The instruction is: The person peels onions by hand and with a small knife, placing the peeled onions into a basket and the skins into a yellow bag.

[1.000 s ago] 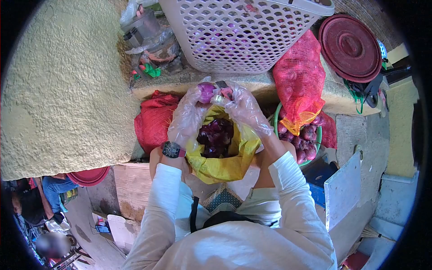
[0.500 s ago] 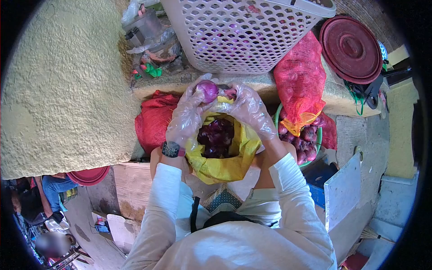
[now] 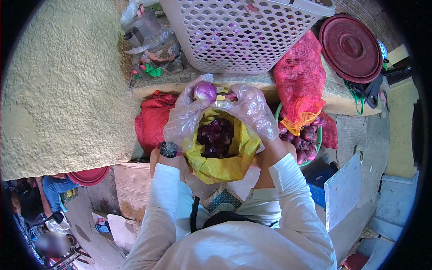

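Note:
My left hand (image 3: 189, 105), in a clear plastic glove, holds a smooth purple onion (image 3: 205, 92) above the yellow bag's far edge. Just right of the onion is my right hand (image 3: 247, 104), also gloved, its fingers closed round a small dark red-handled thing (image 3: 230, 96) that reaches toward the onion; it may be a knife, but its tip is unclear. Between my knees stands the yellow bag (image 3: 220, 171), open at the top, with dark purple onion skins (image 3: 217, 137) inside.
A white lattice basket (image 3: 243, 40) stands on the ledge ahead. Right of it are a red mesh sack (image 3: 299, 72), onions in a green-rimmed basin (image 3: 306, 148) and a maroon lid (image 3: 351, 48). A red sack (image 3: 153, 119) lies left. Another person (image 3: 56, 191) is far left.
The onion has turned slightly and moved a little left in my left hand. My right fingers have shifted, and more of the small red thing shows.

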Tool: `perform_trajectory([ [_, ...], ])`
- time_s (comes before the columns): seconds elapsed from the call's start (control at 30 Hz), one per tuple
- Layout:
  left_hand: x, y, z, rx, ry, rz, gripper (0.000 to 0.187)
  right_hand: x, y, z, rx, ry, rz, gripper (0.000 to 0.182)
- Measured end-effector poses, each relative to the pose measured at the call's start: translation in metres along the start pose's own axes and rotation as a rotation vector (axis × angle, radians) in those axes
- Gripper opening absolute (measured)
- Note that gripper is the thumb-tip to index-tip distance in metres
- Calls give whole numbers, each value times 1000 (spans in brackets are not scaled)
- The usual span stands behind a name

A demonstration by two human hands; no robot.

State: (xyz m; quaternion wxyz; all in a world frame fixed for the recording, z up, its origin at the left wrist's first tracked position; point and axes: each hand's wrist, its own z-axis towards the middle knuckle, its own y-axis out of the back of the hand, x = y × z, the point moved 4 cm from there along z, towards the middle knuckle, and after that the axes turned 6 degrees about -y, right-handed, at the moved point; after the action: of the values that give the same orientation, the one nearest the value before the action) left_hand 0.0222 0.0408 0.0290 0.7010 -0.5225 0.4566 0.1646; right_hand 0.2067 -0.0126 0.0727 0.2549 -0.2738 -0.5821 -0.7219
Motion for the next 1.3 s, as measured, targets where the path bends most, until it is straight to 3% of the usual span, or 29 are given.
perform_trajectory([
  [0.1,2,7,4,-6,-77,278,66,5,-2,0,17,-64,-98,56],
  [0.47,-4,-5,2,-71,-215,227,65,10,-7,2,-125,42,-141,58],
  [0.7,-1,-4,3,-35,-260,241,65,5,-12,2,-40,13,-180,47],
  [1.13,-7,-10,-1,-5,-208,171,68,3,-9,4,-30,18,-234,61],
  [1.23,-11,-13,-2,40,-209,248,54,4,-9,4,-15,30,-223,62],
  [1.3,-11,-14,-2,52,-100,15,39,5,-10,4,1,38,-226,63],
])
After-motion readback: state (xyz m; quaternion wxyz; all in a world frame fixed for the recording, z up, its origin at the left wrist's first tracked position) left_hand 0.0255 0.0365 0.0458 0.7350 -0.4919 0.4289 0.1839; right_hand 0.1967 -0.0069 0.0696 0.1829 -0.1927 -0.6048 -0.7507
